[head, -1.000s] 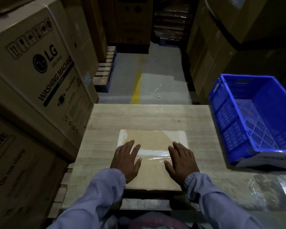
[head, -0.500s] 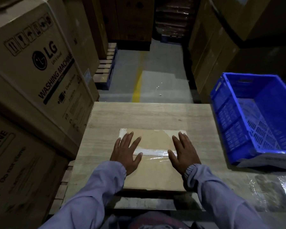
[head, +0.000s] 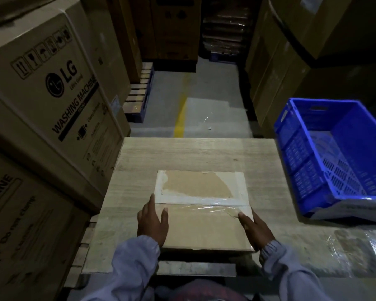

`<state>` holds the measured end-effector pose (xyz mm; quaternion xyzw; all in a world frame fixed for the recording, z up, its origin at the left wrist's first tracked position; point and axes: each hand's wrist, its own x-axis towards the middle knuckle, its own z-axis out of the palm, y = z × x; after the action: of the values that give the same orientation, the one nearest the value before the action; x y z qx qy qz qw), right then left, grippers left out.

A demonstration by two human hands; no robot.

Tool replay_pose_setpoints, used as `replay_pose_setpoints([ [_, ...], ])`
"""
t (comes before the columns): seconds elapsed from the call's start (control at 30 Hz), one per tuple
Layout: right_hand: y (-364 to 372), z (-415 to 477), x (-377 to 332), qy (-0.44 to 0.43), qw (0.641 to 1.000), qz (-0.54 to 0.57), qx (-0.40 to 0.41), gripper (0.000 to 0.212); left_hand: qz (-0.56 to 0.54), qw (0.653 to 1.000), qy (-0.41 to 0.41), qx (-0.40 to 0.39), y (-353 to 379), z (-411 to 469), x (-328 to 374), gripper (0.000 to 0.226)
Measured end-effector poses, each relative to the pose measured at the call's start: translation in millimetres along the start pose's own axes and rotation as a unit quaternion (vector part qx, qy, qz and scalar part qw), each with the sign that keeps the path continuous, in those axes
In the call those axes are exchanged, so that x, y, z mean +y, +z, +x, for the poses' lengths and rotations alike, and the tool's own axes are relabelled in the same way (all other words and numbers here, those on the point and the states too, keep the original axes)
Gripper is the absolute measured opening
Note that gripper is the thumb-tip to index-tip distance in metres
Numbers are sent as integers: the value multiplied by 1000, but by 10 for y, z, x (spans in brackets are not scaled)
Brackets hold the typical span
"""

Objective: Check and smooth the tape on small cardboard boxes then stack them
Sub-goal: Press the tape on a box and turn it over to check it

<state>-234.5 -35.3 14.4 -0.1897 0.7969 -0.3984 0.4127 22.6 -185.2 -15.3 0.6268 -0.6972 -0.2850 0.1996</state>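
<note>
Box: flat cardboard box (head: 204,229) lying on the wooden table (head: 182,155), at its near side, long axis left to right.
Tape: clear strip (head: 204,205) across the lid, parallel to that axis, rumpled toward its right end.
Left hand (head: 152,222): against the box's left short edge, fingers straight, thumb spread onto the lid. It grips nothing.
Right hand (head: 255,230): against the right short edge, thumb on the lid. I cannot tell whether the fingers hook down the side.
Key relation: the box sits between both hands, and the rumpled tape end is just beside the right thumb, so I judge the right hand better placed.
Nearby: blue crate (head: 300,161) to the right, apart from the box.
</note>
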Motion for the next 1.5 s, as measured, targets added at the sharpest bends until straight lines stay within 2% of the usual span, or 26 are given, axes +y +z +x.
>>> replay_pose_setpoints([
  [0.1, -82, -119, -260, -40, 999, -21, -21, 44, -27, 999, -19, -14, -55, 43, 2, 66],
  [0.23, -316, -236, -804, -136, 981, -134, -30, 61, -56, 995, -54, -66, -162, 38, 42, 80],
  [0.3, -399, -277, -1088, -194, 960, -200, -27, 64, -76, 990, -49, -110, -85, -71, 42, 82],
  [0.4, -420, -303, -1391, -281, 916, -284, -41, 66, -109, 972, -86, -191, 91, -229, 16, 80],
  [0.47, -355, -334, -1486, -313, 885, -340, -67, 66, -76, 964, -83, -240, 139, -279, 1, 72],
  [0.53, -269, -385, -1537, -344, 852, -385, -90, 66, -65, 956, -67, -277, 132, -273, -6, 74],
  [0.6, -180, -438, -1553, -371, 815, -429, -119, 65, -81, 960, -67, -259, 32, -209, 62, 77],
  [0.63, -139, -463, -1550, -388, 792, -451, -134, 66, -101, 967, -76, -220, -60, -145, 124, 75],
  [0.73, -14, -516, -1482, -470, 711, -499, -154, 65, -279, 952, -82, -93, -476, 53, 439, 81],
  [0.8, 25, -514, -1413, -510, 673, -513, -157, 60, -305, 951, 9, -47, -708, 123, 620, 92],
  [0.87, 9, -491, -1355, -513, 656, -527, -167, 58, -281, 955, 90, -38, -852, 109, 727, 98],
  [0.93, -42, -472, -1300, -527, 639, -535, -164, 59, -210, 961, 178, -38, -912, 25, 825, 79],
  [1.0, -80, -463, -1257, -539, 640, -525, -157, 55, -118, 959, 257, 2, -851, -48, 818, 57],
  [1.07, -89, -476, -1203, -546, 658, -499, -141, 53, -100, 960, 261, 32, -814, -109, 796, 48],
  [1.17, -78, -518, -1124, -531, 689, -487, -80, 74, -101, 963, 247, 37, -822, -200, 766, 49],
  [1.27, -109, -551, -1060, -517, 709, -479, -37, 86, -101, 965, 240, 27, -811, -324, 744, 50],
  [1.37, -113, -571, -1016, -517, 711, -476, -10, 87, -73, 967, 241, 33, -808, -364, 716, 51],
  [1.5, -79, -542, -998, -519, 716, -468, 1, 84, 29, 959, 278, 47, -866, -231, 765, 49],
])
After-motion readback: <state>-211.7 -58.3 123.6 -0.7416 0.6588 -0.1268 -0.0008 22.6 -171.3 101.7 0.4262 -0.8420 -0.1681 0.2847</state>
